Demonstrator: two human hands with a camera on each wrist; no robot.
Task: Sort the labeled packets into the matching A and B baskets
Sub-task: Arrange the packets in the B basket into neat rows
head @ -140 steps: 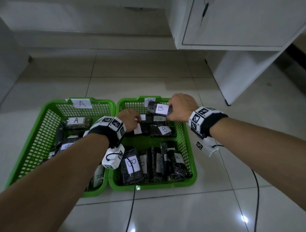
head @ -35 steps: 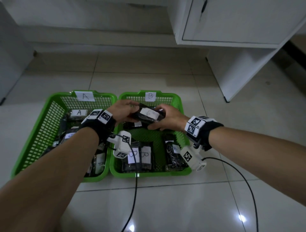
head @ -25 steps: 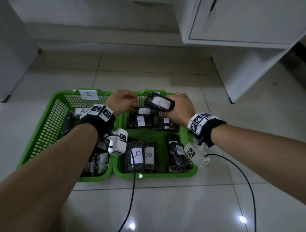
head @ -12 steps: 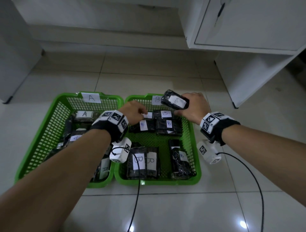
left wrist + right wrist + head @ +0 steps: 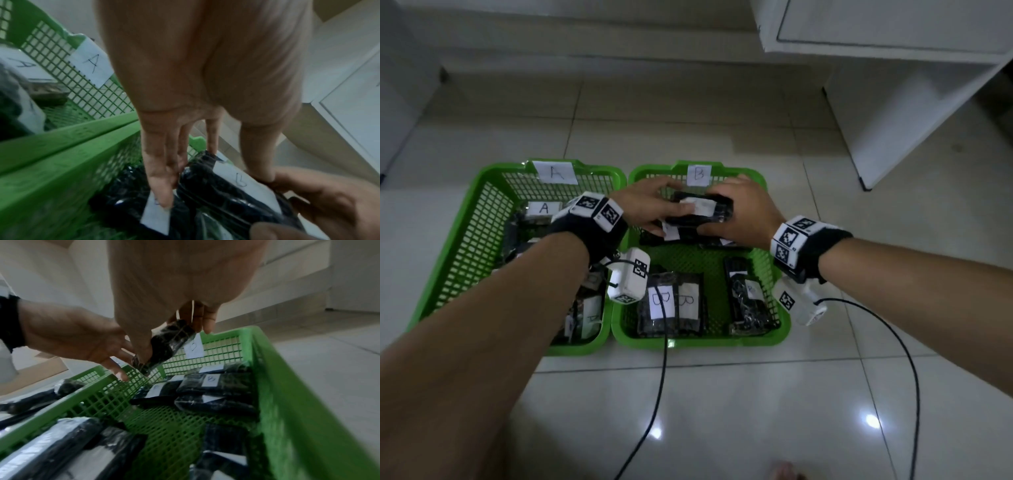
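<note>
Two green baskets stand side by side on the floor, basket A [image 5: 482,192] on the left and basket B [image 5: 779,329] on the right. Both hold black packets with white labels. Over the far end of basket B, a black B packet [image 5: 702,209] [image 5: 226,191] [image 5: 170,344] is held just above the packets lying there. My right hand [image 5: 743,212] grips its right end. My left hand [image 5: 650,205] pinches its left end, with the thumb on top by the label and the fingers [image 5: 160,186] along the edge.
More B packets [image 5: 671,305] lie at the near end of basket B, and A packets [image 5: 544,209] lie in basket A. A white cabinet [image 5: 893,102] stands at the back right. Two black cables [image 5: 661,377] trail over the tiled floor toward me.
Half a second ago my right hand alone held the packet up near the far rim of basket B. It now sits lower over the far packets, and my left hand has taken its left end.
</note>
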